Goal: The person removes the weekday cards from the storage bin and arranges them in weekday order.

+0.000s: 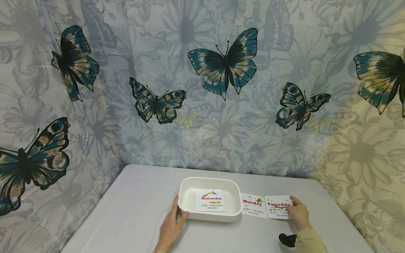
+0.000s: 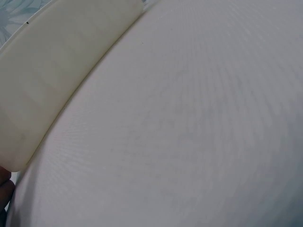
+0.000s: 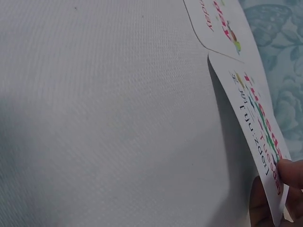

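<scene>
A white plastic box (image 1: 210, 217) stands on the table, and a Wednesday card (image 1: 210, 201) lies inside it. My left hand (image 1: 171, 226) holds the box by its front left corner, fingers along the left side and thumb at the front. In the left wrist view only the box's side wall (image 2: 61, 61) and a bit of fingers (image 2: 4, 187) show. My right hand (image 1: 299, 212) pinches the Tuesday card (image 1: 277, 207) at its right edge, thumb on top. That edge is raised off the table in the right wrist view. A Monday card (image 1: 253, 205) lies between the box and the Tuesday card.
The table (image 1: 126, 211) has a white cloth. Patterned butterfly fabric (image 1: 221, 140) hangs behind and at both sides of it. A black object (image 1: 287, 240) shows beside the right sleeve (image 1: 311, 241).
</scene>
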Demonstrator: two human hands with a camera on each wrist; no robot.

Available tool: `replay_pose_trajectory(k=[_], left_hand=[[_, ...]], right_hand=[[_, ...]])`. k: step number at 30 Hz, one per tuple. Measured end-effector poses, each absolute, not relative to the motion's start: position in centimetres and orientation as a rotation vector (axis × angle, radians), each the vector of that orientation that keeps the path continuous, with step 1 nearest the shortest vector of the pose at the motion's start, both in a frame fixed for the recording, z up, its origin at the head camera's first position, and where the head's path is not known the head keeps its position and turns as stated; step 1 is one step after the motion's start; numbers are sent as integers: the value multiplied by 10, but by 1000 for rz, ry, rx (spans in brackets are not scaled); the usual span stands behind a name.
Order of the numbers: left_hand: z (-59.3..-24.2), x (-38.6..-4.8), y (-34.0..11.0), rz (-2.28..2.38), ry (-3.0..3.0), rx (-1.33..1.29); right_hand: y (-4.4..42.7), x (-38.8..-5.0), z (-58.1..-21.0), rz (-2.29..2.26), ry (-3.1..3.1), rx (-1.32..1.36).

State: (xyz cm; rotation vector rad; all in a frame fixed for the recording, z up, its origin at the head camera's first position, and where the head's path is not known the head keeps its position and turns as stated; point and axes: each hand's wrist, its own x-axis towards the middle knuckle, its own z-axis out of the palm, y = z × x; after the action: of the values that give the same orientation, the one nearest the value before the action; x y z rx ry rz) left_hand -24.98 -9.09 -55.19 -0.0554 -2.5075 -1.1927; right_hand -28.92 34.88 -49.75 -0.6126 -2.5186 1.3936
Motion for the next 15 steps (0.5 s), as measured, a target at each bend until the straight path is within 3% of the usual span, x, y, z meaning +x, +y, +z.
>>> replay_pose_trajectory(k=[15], left_hand=[[-553,-251,-91,-1209,-2531,-38]], right_hand=[[345,-296,-509,1328,-2533,-654]])
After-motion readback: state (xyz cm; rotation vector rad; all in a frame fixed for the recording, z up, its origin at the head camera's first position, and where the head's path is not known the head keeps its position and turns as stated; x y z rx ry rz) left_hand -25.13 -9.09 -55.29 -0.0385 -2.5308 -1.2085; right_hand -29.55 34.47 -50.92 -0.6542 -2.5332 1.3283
